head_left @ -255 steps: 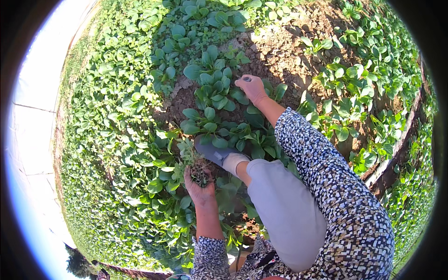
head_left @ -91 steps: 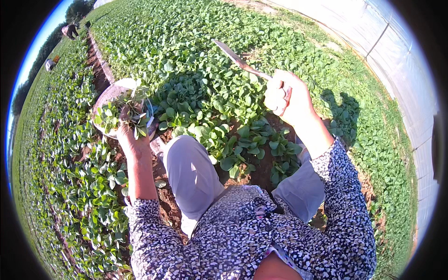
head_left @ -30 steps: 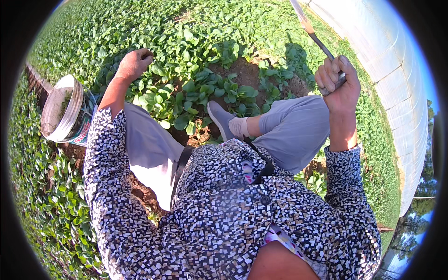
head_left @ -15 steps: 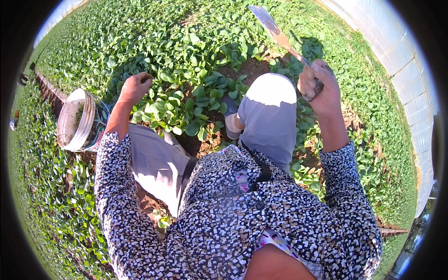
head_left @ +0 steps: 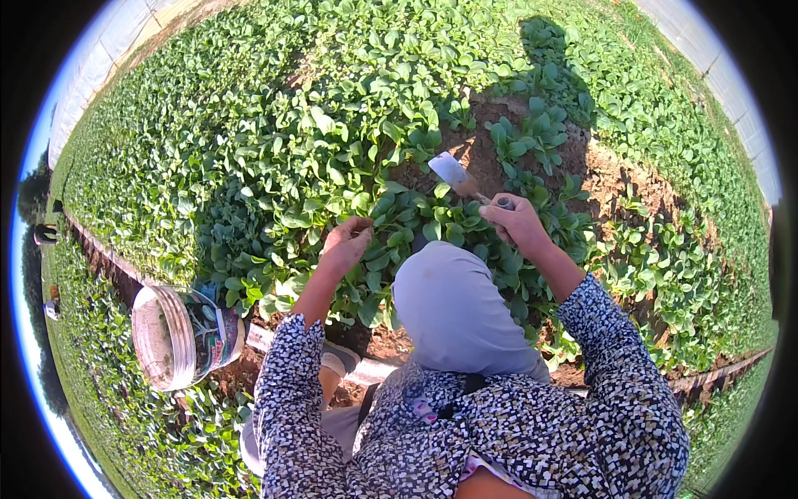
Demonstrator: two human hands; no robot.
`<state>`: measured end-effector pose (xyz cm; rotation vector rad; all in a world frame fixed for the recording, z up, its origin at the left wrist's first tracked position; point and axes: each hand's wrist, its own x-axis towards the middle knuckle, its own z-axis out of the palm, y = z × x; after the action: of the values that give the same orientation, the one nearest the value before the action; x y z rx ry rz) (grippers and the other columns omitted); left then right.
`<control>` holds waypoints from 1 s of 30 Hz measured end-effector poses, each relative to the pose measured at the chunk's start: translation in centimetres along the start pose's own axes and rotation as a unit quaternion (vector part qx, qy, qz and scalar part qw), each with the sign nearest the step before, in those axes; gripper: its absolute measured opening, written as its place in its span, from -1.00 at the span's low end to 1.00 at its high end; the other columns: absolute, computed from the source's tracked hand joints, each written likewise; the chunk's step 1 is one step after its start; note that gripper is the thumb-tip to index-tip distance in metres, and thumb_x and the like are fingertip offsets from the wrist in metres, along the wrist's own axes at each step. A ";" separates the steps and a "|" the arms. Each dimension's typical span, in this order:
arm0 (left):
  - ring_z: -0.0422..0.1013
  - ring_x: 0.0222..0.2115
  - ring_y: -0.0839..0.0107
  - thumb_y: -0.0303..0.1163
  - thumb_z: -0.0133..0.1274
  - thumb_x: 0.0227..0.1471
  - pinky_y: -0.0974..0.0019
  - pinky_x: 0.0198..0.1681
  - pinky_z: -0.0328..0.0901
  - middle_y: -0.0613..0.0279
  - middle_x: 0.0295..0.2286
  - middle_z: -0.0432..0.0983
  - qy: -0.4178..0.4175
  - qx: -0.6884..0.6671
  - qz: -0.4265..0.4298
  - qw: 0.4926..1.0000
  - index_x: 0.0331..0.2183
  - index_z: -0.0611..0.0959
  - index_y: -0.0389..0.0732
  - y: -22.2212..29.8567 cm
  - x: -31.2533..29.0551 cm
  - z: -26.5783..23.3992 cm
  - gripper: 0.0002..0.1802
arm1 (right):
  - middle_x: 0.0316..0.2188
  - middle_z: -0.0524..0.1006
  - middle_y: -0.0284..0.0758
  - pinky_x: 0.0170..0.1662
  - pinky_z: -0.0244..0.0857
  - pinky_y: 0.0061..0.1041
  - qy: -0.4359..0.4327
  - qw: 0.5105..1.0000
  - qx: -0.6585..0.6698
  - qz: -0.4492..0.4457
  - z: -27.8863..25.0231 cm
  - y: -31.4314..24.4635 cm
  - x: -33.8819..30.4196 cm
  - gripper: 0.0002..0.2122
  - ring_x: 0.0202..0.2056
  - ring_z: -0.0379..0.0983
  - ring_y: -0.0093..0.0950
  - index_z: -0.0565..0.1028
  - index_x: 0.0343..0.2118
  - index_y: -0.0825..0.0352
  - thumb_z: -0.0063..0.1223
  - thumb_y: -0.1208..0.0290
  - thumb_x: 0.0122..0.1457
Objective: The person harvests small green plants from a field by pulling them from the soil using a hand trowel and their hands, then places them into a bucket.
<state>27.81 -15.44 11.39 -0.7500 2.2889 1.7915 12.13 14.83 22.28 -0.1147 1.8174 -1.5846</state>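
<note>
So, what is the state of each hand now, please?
Left hand: loosely curled by the leafy plants; cannot tell if it grips any.
Right hand: closed, holding a flat-bladed tool.

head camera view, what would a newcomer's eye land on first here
Probably the flat-bladed hand tool, gripped in the right hand a little above the picture's centre, its pale blade bright against the soil. Next might come the round bucket at the lower left, then the pale grey trouser knee in the middle, below the leafy green plants.
</note>
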 end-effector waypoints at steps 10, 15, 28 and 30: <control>0.45 -0.29 0.48 -0.47 -0.01 0.06 0.42 -0.17 0.32 0.24 -0.29 0.52 0.117 -0.011 0.077 0.990 -0.12 0.54 -0.29 4.1 16.5 6.6 -0.70 | -0.63 0.48 -0.30 -0.43 0.25 -0.38 -0.043 0.938 -0.344 0.017 3.7 6.7 14.7 -0.74 -0.55 0.41 -0.38 0.50 -0.54 0.29 0.14 0.16 -0.01; 0.39 -0.15 0.13 -0.43 0.03 -0.08 0.14 -0.06 0.27 0.12 -0.21 0.49 0.143 0.295 0.235 0.915 -0.17 0.54 -0.18 3.2 27.4 4.1 -0.66 | -0.58 0.50 -0.30 -0.33 0.25 -0.29 -0.042 0.917 -0.397 -0.002 6.1 4.8 19.7 -0.74 -0.46 0.44 -0.25 0.47 -0.58 0.26 0.09 0.16 0.02; 0.43 -0.32 0.06 -0.25 0.07 -0.09 0.01 -0.21 0.29 0.02 -0.36 0.51 0.057 0.492 0.079 0.865 0.19 0.16 -0.12 1.7 23.3 0.1 -0.19 | -0.74 0.27 -0.49 -0.53 0.09 -0.56 -0.109 0.981 -0.136 0.088 2.7 2.7 18.1 -0.74 -0.63 0.14 -0.69 0.46 -0.59 0.34 0.21 0.25 0.03; 0.43 -0.37 0.01 -0.27 0.06 -0.08 -0.01 -0.22 0.29 -0.03 -0.39 0.50 0.090 0.434 0.026 0.896 0.20 0.14 -0.14 2.1 23.6 -0.2 -0.18 | -0.72 0.31 -0.43 -0.52 0.10 -0.54 -0.084 0.976 -0.195 0.056 3.8 3.0 20.0 -0.73 -0.63 0.15 -0.62 0.46 -0.59 0.33 0.22 0.23 0.01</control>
<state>6.50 -22.24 3.75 -0.6751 2.8378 0.5461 0.53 2.46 10.69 -0.3121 1.9400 -1.0923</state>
